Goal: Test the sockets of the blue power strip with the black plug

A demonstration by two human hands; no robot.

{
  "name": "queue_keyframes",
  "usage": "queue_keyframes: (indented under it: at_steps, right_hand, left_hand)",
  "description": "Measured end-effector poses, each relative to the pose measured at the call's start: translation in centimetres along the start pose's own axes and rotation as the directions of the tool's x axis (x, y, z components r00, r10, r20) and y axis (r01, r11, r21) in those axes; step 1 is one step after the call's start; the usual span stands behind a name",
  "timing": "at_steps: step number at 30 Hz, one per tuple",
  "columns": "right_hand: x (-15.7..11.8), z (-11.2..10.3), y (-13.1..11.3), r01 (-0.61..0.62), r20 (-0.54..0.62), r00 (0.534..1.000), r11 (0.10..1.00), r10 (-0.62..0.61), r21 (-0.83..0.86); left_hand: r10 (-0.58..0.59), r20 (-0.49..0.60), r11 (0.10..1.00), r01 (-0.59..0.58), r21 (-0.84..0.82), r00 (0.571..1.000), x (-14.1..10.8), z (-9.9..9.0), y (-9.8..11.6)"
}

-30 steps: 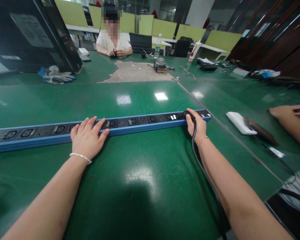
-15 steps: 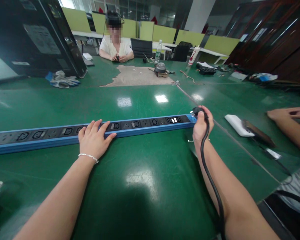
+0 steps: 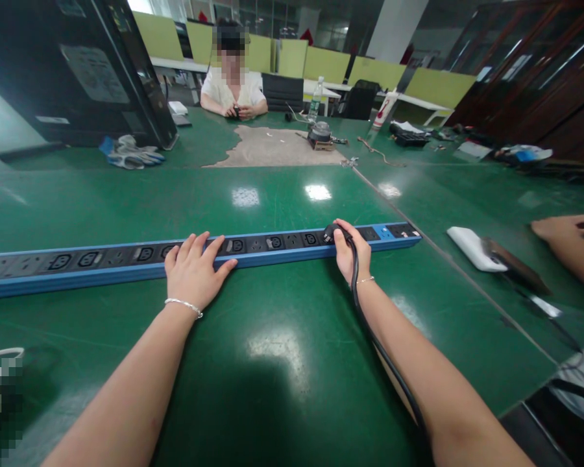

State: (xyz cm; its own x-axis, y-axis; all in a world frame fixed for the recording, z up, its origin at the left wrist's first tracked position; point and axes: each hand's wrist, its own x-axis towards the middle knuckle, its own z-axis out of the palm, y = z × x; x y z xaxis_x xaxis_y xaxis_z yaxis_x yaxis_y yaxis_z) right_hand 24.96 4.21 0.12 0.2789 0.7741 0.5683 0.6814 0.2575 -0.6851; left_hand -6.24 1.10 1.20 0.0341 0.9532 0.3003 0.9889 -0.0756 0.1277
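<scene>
A long blue power strip (image 3: 282,257) with a row of black sockets lies across the green table and runs out of view on the left. Spread fingers of my left hand (image 3: 194,267) rest over its middle, thumb along the front edge; the hand is open. Further right, my right hand (image 3: 353,253) is closed on a black power plug (image 3: 329,233), held at the sockets with its prongs facing left. I cannot tell whether the plug touches the strip. Its black cable (image 3: 377,344) hangs over my right wrist and forearm towards me.
A large black cabinet (image 3: 92,78) and gloves (image 3: 131,154) are at the back left. Another person (image 3: 233,91) sits across the table. A co-worker's hand (image 3: 564,227) is at the right, near a white block (image 3: 472,250) and a dark phone-like object (image 3: 516,266).
My right hand has moved left with the plug, from the strip's right end to over its sockets, uncovering that end. My left hand stays on the strip. The view has shifted slightly.
</scene>
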Motion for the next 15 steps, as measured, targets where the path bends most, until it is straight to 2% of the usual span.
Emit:
queue_keyframes:
  at_steps: [7, 15]
  right_hand:
    - [-0.22, -0.20, -0.80, 0.053, -0.013, 0.998, 0.993, -0.054, -0.105]
    - [-0.20, -0.05, -0.97, 0.138, 0.065, 0.990, 0.951, -0.124, -0.276]
  left_hand:
    - [-0.001, -0.014, 1.000, 0.000, -0.020, 1.000, -0.07, 0.29, -0.12]
    - [0.021, -0.056, 1.000, -0.021, -0.004, 0.998, -0.20, 0.42, -0.21]
